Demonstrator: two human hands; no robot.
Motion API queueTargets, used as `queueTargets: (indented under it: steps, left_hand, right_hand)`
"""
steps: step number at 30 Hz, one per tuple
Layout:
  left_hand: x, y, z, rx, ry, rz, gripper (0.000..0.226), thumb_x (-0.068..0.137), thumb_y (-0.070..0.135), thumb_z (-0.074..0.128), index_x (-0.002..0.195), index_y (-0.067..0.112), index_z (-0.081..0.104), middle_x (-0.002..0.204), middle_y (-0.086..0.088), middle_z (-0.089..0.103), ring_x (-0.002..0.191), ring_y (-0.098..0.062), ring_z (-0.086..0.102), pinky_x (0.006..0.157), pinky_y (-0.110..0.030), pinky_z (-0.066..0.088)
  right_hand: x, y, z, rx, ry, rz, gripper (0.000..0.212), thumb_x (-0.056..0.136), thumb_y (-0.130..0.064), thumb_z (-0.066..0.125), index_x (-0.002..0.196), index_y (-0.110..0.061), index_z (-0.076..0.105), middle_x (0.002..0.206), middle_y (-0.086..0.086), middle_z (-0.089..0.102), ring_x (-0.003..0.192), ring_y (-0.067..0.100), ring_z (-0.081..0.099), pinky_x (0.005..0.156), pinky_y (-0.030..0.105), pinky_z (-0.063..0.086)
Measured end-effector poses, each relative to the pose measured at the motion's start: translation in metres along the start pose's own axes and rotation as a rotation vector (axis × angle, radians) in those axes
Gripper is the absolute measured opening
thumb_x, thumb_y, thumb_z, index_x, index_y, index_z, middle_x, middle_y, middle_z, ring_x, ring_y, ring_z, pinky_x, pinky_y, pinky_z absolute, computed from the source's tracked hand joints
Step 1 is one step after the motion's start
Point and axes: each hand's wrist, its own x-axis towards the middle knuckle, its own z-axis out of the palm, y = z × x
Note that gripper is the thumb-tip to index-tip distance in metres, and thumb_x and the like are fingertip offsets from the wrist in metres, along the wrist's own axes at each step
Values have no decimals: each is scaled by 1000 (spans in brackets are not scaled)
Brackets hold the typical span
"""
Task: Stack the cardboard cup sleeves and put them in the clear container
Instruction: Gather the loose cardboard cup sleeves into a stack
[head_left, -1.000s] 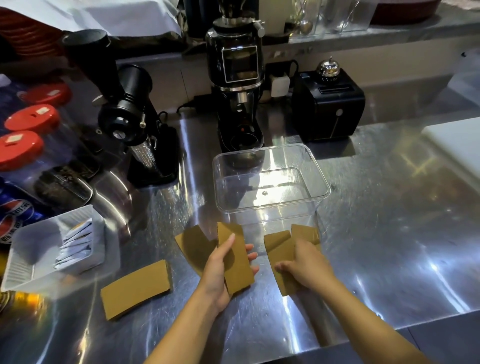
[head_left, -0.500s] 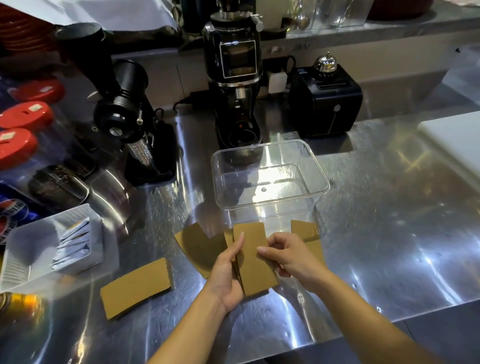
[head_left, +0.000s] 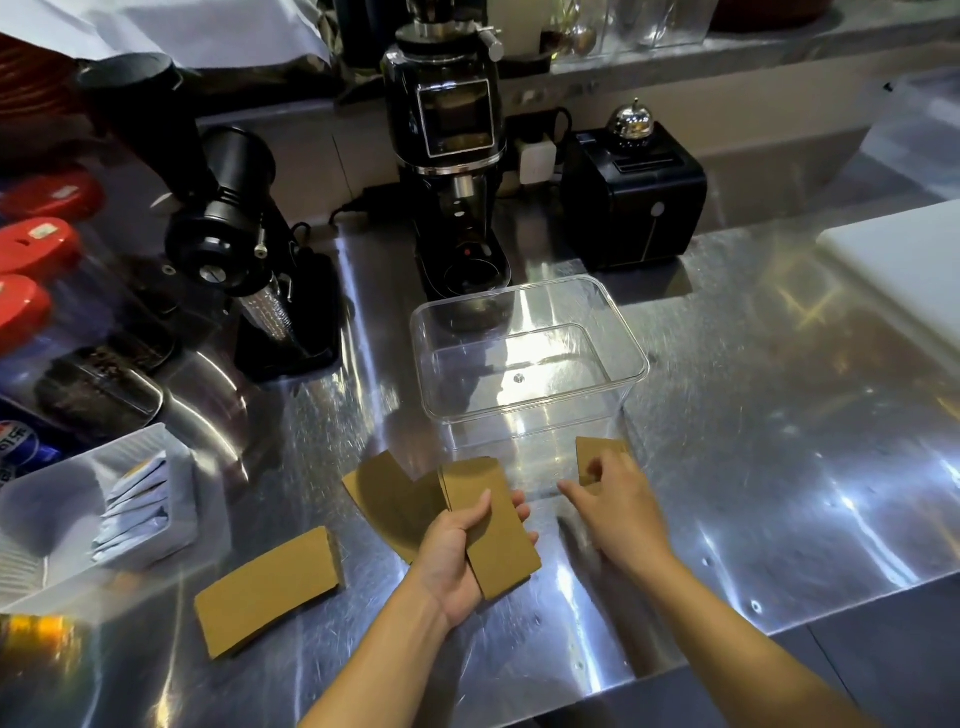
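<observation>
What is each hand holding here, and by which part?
Left hand grips the sleeve stack across its middle. Right hand touches another sleeve; grip unclear.

Our two forearms bare from the frame's lower edge up to the wrists, no sleeves showing on us, our left hand (head_left: 460, 558) and right hand (head_left: 618, 512) ungloved, fingers without rings, wrists without watch or band
</observation>
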Motion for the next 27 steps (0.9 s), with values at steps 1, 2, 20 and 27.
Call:
queueTargets:
  steps: [1, 2, 20, 27]
  left_hand:
    - [1, 0, 0, -1, 5, -5, 29, 88, 18, 53, 77, 5, 77, 86, -14, 74, 85, -25, 66, 77, -45, 55]
    - [2, 0, 0, 3, 9, -11, 28, 87, 19, 55, 77, 5, 76, 84, -14, 73, 82, -24, 65, 77, -44, 55]
    - [11, -1, 11, 34, 28, -91, 51, 70, 35, 69, 103, -5, 64, 82, -17, 67, 71, -28, 63, 78, -40, 52]
    - [2, 10, 2, 1, 7, -58, 48, 74, 34, 65, 101, -6, 64, 87, -21, 70, 73, -32, 69, 59, -39, 59]
  right_hand:
    - [1, 4, -1, -97, 36, 20, 43, 77, -43, 66, 101, -10, 52, 105, 10, 56, 99, 29, 52, 81, 40, 43]
    - [1, 8, -2, -198, 61, 41, 54, 74, -48, 66, 107, -8, 50, 112, 13, 55, 105, 31, 49, 87, 40, 40]
    - [8, 15, 0, 369, -231, 69, 13, 87, -20, 57, 75, -23, 50, 76, -4, 59, 78, 21, 58, 61, 27, 44]
    - [0, -13, 10, 606, -244, 22, 10, 82, -16, 64, 79, -23, 58, 86, 7, 69, 83, 24, 67, 75, 41, 56]
